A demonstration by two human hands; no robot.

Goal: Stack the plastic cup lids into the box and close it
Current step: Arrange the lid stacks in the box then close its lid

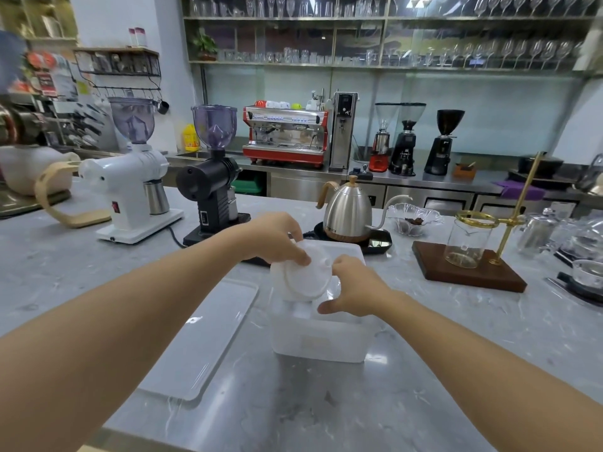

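While both hands (306, 272) clamp the lid stack (301, 275), it hangs tilted over the box (319, 340).

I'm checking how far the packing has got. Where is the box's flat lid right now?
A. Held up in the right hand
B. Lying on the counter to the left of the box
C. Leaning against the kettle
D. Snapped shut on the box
B: the flat translucent lid lies on the counter beside the open box, while the left hand and right hand both hold a stack of cup lids over the opening.
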